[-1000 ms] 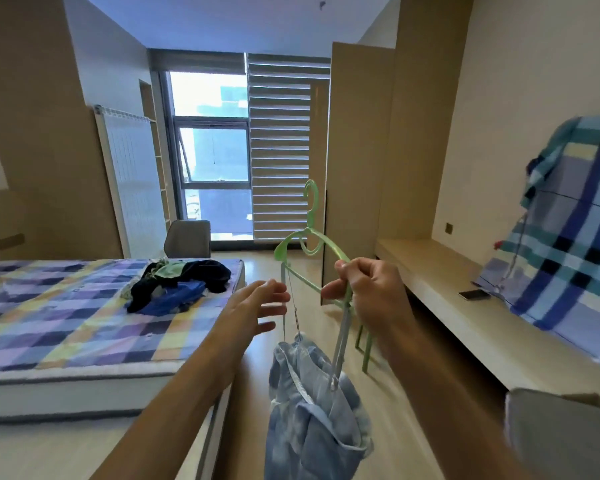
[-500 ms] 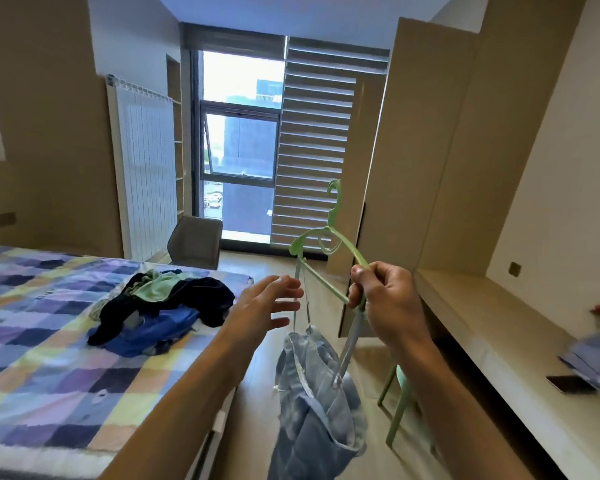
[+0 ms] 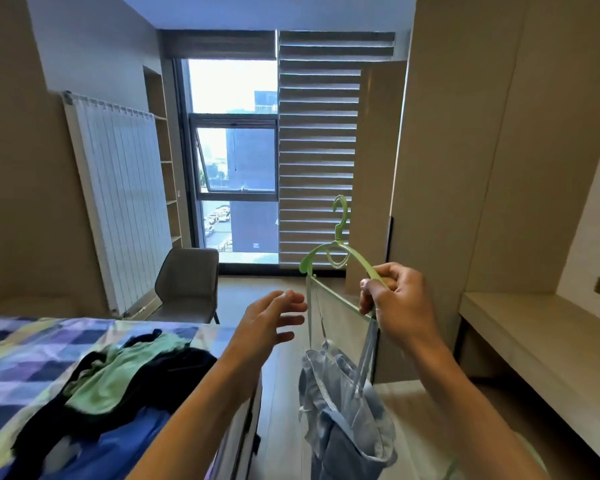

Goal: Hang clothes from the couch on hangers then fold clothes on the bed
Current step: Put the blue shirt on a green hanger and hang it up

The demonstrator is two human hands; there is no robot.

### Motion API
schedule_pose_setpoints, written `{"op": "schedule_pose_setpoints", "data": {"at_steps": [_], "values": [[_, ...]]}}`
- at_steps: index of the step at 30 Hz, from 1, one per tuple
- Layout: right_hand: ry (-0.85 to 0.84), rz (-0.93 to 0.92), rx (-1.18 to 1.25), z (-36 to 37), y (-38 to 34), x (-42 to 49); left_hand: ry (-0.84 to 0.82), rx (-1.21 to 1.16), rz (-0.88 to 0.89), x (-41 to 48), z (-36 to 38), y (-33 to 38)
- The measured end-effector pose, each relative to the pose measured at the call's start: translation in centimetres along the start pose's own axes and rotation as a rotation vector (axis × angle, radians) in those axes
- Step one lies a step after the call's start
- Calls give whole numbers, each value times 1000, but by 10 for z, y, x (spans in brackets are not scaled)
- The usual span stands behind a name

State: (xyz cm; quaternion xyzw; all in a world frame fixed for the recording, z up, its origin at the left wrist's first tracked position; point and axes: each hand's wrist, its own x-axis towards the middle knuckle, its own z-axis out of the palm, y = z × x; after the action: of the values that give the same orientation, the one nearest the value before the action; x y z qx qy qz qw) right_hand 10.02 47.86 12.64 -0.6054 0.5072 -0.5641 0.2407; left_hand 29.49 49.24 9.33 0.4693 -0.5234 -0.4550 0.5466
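At centre frame we are pinching the hanger in our right hand, the top dangling below it by its straps; our left hand is hovering open just beside, and we are judging it best to seat both straps securely first.

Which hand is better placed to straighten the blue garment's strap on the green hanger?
Probably the left hand: it is open and empty beside the strap, while the right hand grips the hanger.
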Motion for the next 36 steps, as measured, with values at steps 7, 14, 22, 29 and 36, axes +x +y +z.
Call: {"op": "schedule_pose_setpoints", "data": {"at_steps": [7,14,22,29,36], "values": [[-1,-16,38,55,91,193,21,53,25,203,15,-34],[39,9,93,114,166,397,51,50,51,422,25,-37],[81,16,116,192,266,597,-2,-33,61,661,37,-89],[141,31,135,242,325,781,-83,-89,9,878,55,-110],[229,22,182,277,386,966,-174,-99,22,1064,79,-131]]}}
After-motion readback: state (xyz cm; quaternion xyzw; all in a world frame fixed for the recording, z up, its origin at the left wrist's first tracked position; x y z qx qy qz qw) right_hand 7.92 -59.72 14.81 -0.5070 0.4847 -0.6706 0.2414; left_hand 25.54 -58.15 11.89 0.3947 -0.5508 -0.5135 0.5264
